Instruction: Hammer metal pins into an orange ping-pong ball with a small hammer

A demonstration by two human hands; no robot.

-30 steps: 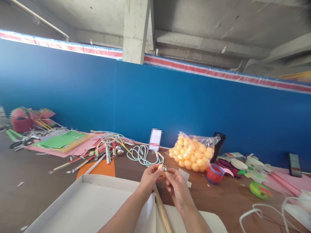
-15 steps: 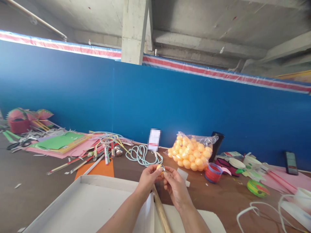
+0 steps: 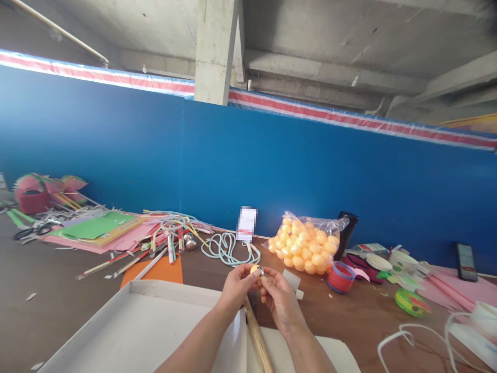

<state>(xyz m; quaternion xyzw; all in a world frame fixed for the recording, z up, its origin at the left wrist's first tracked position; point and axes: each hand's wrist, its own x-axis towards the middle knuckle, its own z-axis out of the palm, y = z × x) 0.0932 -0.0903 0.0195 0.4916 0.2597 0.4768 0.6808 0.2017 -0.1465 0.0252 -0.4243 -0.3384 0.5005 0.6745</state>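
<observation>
My left hand (image 3: 235,290) and my right hand (image 3: 281,299) meet above the brown table, fingers pinched together round a small orange ball (image 3: 255,269) with a shiny metal bit on its top. Both hands are closed on it. A wooden stick (image 3: 258,339) runs from under my hands toward me, lying along the edge of a shallow white tray (image 3: 128,331). A clear plastic bag of several orange balls (image 3: 306,248) sits just beyond my right hand.
A pale green cord coil (image 3: 227,248), an orange sheet (image 3: 163,269), sticks and coloured paper (image 3: 97,228) lie to the left. Red tape roll (image 3: 340,277), black cup (image 3: 347,233), green disc (image 3: 410,302), phone (image 3: 466,261) and white cord (image 3: 423,336) lie right. A blue wall stands behind.
Hardly anything moves; my hands keep the same pinch on the orange ball and sit very slightly lower in view than a second ago.
</observation>
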